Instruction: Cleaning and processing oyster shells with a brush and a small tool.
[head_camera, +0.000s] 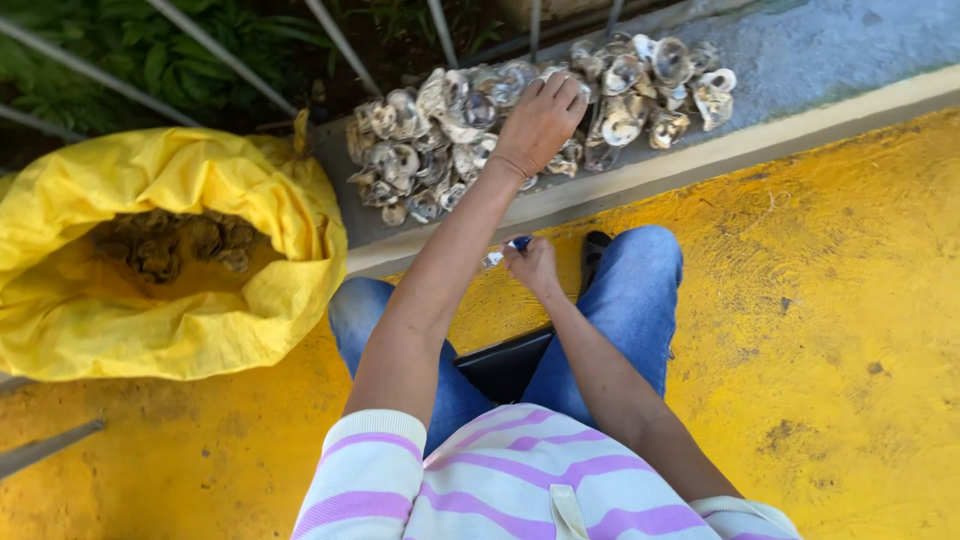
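Striped top nearest; left hand (541, 117) spread flat on shell pile (440, 150), right hand (530, 263) gripping small knife (505, 250).

My left hand (540, 120) lies on the heap of grey-white oyster shells (440, 150) that covers most of the grey concrete ledge (800, 60), so there is no bare spot among them to reach through. To the right of the heap the ledge lies open. Slanting metal railing bars (345, 45) close off the far side. On my left the bulging yellow woven sack (180, 330) blocks the way. The yellow painted floor (830, 300) to my right is open.
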